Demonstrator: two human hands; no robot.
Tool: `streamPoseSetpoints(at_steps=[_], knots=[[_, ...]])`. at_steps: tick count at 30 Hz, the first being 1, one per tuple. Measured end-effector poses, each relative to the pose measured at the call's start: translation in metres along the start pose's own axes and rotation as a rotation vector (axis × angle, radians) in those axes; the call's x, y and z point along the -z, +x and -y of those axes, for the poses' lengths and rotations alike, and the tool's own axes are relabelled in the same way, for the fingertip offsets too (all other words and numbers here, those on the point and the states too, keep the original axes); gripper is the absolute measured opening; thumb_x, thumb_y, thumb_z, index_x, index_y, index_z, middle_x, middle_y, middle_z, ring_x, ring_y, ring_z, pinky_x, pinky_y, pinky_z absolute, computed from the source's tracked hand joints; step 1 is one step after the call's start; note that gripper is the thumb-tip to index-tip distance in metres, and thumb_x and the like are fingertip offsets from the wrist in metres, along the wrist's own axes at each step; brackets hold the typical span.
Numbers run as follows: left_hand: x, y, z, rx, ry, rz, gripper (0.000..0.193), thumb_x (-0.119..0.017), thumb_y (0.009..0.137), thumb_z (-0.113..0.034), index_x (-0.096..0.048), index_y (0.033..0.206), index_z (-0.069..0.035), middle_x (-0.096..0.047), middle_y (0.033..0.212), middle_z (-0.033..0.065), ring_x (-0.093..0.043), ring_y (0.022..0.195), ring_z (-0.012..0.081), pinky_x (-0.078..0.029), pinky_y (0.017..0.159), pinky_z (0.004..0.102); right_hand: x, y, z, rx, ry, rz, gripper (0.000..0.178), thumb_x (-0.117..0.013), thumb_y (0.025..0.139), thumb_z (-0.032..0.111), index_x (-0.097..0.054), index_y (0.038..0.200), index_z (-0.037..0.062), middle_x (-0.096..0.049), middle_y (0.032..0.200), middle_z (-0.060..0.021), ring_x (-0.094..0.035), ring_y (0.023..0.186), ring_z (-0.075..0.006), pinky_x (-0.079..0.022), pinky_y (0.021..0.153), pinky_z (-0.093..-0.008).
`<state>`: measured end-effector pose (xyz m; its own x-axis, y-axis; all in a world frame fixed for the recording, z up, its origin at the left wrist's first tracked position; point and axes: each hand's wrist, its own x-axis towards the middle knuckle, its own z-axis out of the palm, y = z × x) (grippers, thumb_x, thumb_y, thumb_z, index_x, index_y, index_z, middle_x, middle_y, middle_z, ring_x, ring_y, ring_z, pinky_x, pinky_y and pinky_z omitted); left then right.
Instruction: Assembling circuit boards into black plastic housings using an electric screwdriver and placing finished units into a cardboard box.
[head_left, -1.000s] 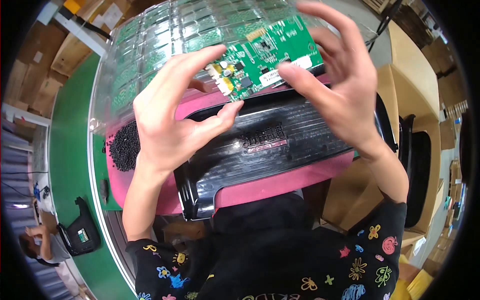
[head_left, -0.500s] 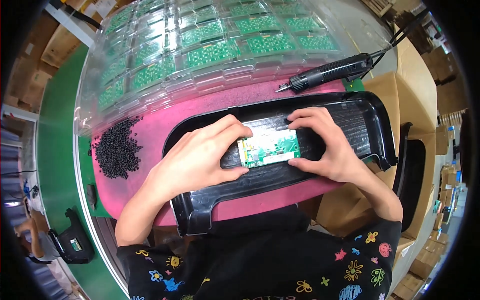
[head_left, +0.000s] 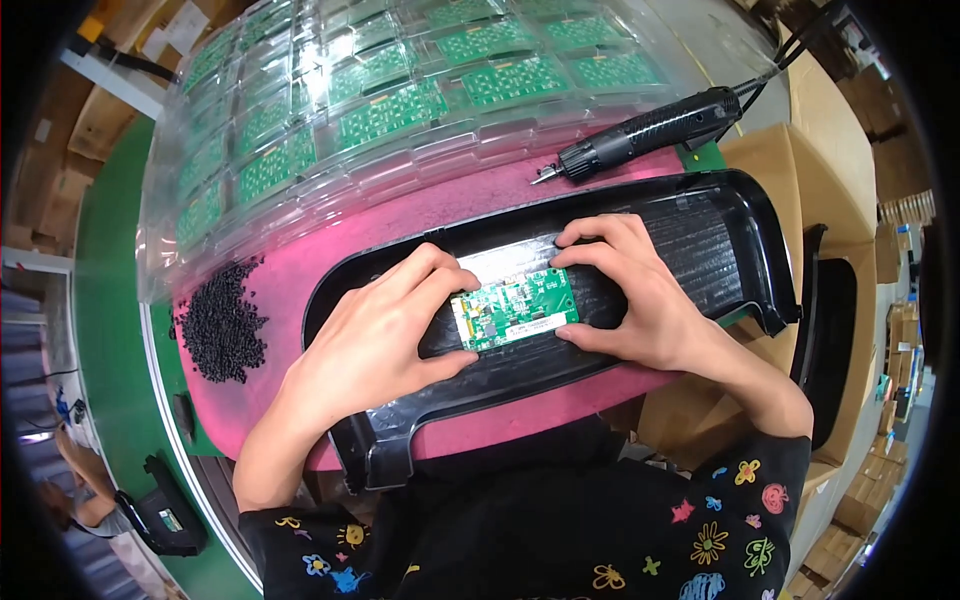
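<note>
A green circuit board (head_left: 515, 312) with a white strip along its near edge lies over a long black plastic housing (head_left: 690, 240). My left hand (head_left: 385, 325) grips the board's left end, thumb at the near corner and fingers at the far one. At the right end, my right hand (head_left: 640, 295) pinches the same board between thumb and fingers. Whether the board rests fully on the housing's floor I cannot tell. The housing sits on a pink mat (head_left: 290, 280), its raised rim facing up.
Small black screws (head_left: 222, 320) form a pile left of the housing. Beyond it are clear plastic trays (head_left: 390, 160) of green boards. A black electric screwdriver (head_left: 650, 135) lies at the far right, near a cardboard box (head_left: 835, 170). Another person's arm (head_left: 85, 465) shows at far left.
The view has shifted slightly. The housing appears turned a little, its left end nearer me. Both hands still hold the board, which now catches less glare.
</note>
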<state>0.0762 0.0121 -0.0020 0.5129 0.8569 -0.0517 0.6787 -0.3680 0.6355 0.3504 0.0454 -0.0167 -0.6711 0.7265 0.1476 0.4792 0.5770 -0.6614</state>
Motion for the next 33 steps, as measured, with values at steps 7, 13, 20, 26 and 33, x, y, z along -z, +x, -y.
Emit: streamPoseSetpoints(at_steps=[7,13,20,26,33], knots=[[0.001,0.001,0.000,-0.058,0.010,-0.029,0.056,-0.083,0.066,-0.015,-0.059,0.116,-0.007,-0.056,0.111,0.0093,-0.062,0.098,0.0297,-0.051,0.081,0.0367,0.001,-0.002,-0.001,-0.003,-0.017,-0.012,0.056,-0.083,0.067,0.012,-0.056,0.116,0.0059,-0.049,0.127,-0.0104,-0.044,0.119,-0.0328,-0.039,0.102,-0.0404],[0.020,-0.019,-0.005,0.007,-0.035,-0.065,0.057,-0.083,0.069,-0.012,-0.058,0.119,-0.006,-0.057,0.109,0.0090,-0.059,0.084,0.0236,-0.050,0.072,0.0349,0.015,0.007,0.015,-0.052,-0.156,-0.067,0.062,-0.081,0.069,0.023,-0.054,0.123,0.0089,-0.051,0.127,-0.0124,-0.044,0.119,-0.0331,-0.032,0.104,-0.0459],[0.097,-0.071,0.049,0.182,0.332,-0.601,0.014,-0.065,0.082,0.001,-0.066,0.096,0.003,-0.069,0.087,0.0160,-0.067,0.077,0.0281,-0.052,0.070,0.0337,0.114,0.013,-0.073,-0.288,-0.749,-0.463,0.041,-0.058,0.095,0.017,-0.050,0.135,0.0136,-0.057,0.115,-0.0135,-0.052,0.106,-0.0283,-0.041,0.096,-0.0367],[0.064,-0.107,0.066,0.310,0.398,-0.371,0.019,-0.069,0.077,-0.006,-0.068,0.095,-0.001,-0.063,0.093,0.0123,-0.062,0.092,0.0326,-0.050,0.078,0.0414,0.112,0.019,-0.095,-0.376,-0.057,-0.546,0.043,-0.059,0.099,0.018,-0.042,0.137,0.0111,-0.056,0.114,-0.0086,-0.056,0.094,-0.0159,-0.047,0.086,-0.0289],[0.051,-0.105,0.081,0.296,0.458,-0.384,0.008,-0.066,0.080,-0.006,-0.065,0.086,-0.001,-0.059,0.089,0.0136,-0.060,0.090,0.0345,-0.048,0.076,0.0431,0.036,0.090,-0.012,0.012,0.377,-0.639,0.042,-0.059,0.098,0.022,-0.043,0.132,0.0027,-0.063,0.111,-0.0102,-0.061,0.105,-0.0173,-0.042,0.098,-0.0324]])
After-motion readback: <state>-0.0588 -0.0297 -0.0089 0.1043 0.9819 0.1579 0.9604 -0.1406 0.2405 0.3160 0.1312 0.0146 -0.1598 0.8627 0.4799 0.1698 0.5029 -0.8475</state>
